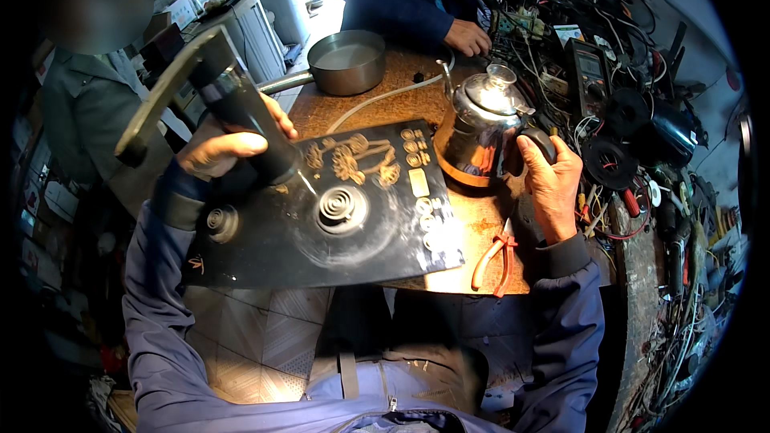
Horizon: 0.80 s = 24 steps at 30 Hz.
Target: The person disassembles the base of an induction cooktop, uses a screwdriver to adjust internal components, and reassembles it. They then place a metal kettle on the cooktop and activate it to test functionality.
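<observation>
My left hand [228, 144] is wrapped round a dark, tilted cylindrical vessel [255, 116], which has a shiny band and a long curved handle. Its lower end hangs over a black stove panel [321, 248] with gold flower patterns and ringed round pieces [341, 207]. A thin bright streak shows just below that end; I cannot tell what it is. On the right, my right hand [553, 180] grips the black handle of a shiny steel kettle [481, 136] with a clear lid knob. The kettle looks upright at the panel's right side. Red-handled pliers [499, 256] lie below it.
A metal saucepan [346, 64] stands at the back of the wooden table [401, 96], beside a pale hose [377, 100]. Another person's hand [468, 38] rests at the far edge. Tangled wires and a multimeter [589, 72] crowd the right. Someone stands at the left.
</observation>
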Motion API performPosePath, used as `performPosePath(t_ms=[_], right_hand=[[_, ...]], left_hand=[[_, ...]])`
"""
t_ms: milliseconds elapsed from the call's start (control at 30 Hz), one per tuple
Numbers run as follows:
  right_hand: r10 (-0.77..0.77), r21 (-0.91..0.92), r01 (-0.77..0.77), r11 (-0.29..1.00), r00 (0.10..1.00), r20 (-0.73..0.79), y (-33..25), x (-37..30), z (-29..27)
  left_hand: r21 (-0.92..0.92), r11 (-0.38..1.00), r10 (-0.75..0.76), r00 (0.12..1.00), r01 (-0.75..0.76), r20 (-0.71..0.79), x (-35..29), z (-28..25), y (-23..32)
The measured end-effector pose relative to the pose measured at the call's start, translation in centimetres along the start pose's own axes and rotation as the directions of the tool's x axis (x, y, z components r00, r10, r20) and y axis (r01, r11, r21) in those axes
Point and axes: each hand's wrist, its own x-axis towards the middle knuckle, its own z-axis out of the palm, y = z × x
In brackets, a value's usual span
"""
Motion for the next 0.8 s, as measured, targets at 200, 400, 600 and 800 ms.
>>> performPosePath(t_ms=[200,400,600,800], right_hand=[[-0.027,-0.009,0.027,1.000,1.000,-0.017,1.7,1.8,-0.3],[-0.039,-0.061,0.034,0.998,0.997,-0.068,2.0,2.8,-0.8],[-0.179,-0.189,0.154,0.970,0.976,-0.126,0.7,2.6,-2.4],[-0.076,-0.036,0.069,0.997,0.972,-0.222,-5.3,-0.6,-3.5]], left_hand=[[0.051,0.999,0.003,0.992,-0.009,0.126,1.8,2.4,-1.3],[0.060,0.998,0.016,0.990,-0.025,0.142,4.2,4.4,-1.7],[0.098,0.991,0.081,0.992,-0.090,0.098,5.3,5.5,-2.7],[0.007,0.998,0.069,0.996,-0.069,0.053,6.1,6.1,-2.6]])
